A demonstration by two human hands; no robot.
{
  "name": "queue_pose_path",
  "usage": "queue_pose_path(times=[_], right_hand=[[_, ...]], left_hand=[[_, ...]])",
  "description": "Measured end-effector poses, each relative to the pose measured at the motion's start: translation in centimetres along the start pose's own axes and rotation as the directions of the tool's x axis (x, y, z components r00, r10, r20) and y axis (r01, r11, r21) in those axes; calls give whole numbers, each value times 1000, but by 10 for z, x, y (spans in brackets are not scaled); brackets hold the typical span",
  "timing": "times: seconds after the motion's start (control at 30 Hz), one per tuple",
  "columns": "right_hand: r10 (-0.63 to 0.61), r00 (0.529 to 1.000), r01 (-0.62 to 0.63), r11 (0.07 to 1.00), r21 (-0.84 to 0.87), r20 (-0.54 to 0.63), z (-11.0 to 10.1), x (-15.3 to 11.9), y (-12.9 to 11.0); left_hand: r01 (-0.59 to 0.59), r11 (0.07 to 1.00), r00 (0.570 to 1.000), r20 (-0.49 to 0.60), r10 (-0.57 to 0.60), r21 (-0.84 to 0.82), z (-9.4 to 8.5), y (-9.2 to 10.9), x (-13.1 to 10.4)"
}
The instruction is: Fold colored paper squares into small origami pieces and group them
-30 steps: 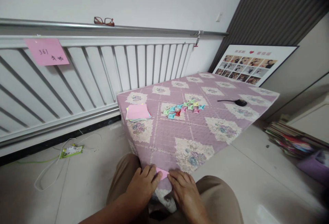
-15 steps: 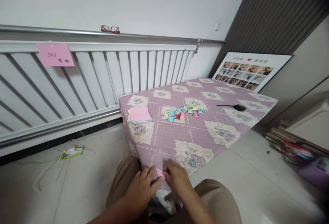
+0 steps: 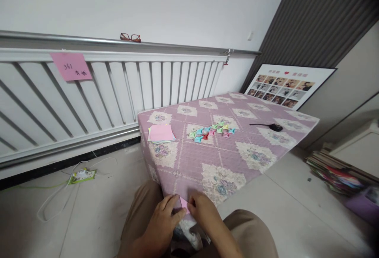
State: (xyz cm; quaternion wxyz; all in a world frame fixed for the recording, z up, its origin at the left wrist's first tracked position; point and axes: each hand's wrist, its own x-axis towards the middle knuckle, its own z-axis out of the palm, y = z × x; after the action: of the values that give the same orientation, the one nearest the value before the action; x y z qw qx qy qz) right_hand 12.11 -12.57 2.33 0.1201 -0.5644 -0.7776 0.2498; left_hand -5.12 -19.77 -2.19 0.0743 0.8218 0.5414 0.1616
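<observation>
A small folded piece of pink paper point(image 3: 184, 203) lies on the table's near edge between my two hands. My left hand point(image 3: 164, 215) holds its left side, with the thumb pressed on the lower edge and the fingers along the top. On the other side, my right hand point(image 3: 203, 209) has its fingers curled in and pinching the paper's right edge; the fingertips are partly hidden. Farther up the table stands a stack of coloured paper sheets point(image 3: 161, 133), pink on top. To its right sits a cluster of several small folded paper pieces point(image 3: 212, 132) in green, blue, red, pink and yellow.
A purple flowered cloth covers the table point(image 3: 192, 163). Toward its right lies a black ladle point(image 3: 275, 127). The white radiator point(image 3: 118, 92) runs behind, with glasses point(image 3: 130, 37) on the pipe. On the floor at left is a power strip point(image 3: 84, 176) with cables.
The view has tilted slightly up. Both hands stay at the pink paper, the right one shifting only a little along its edge. Nothing was let go.
</observation>
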Motion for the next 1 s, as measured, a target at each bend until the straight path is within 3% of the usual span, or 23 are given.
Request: queue_pose_path(times=[0.13,0.2,0.3,0.37,0.47,0.57,0.73,0.9,1.0], right_hand=[[4,1000,-4,994,107,-4,8,-8,6],[9,1000,-3,976,216,-26,11,-12,8],[34,996,6,895,447,-82,13,-18,7],[47,993,20,838,546,-108,11,-22,2],[57,990,35,787,615,-129,5,-28,-8],[76,986,38,760,649,-147,-2,-33,-18],[89,986,43,692,721,-144,-12,-37,-28],[41,998,7,668,744,-46,-19,-41,-35],[52,994,39,671,740,-100,-18,-42,-36]], left_hand=[[31,963,998,-45,-45,-266,-3,7,0],[100,890,987,-69,-145,-445,-7,13,3],[312,651,901,-2,-434,-692,-15,22,11],[374,464,849,95,-519,-803,-21,27,18],[338,257,868,194,-456,-905,-32,34,26],[371,121,858,290,-424,-921,-42,38,27],[370,76,846,303,-438,-926,-54,38,23],[360,185,865,253,-433,-914,-60,36,23],[362,211,867,245,-435,-908,-64,40,24]])
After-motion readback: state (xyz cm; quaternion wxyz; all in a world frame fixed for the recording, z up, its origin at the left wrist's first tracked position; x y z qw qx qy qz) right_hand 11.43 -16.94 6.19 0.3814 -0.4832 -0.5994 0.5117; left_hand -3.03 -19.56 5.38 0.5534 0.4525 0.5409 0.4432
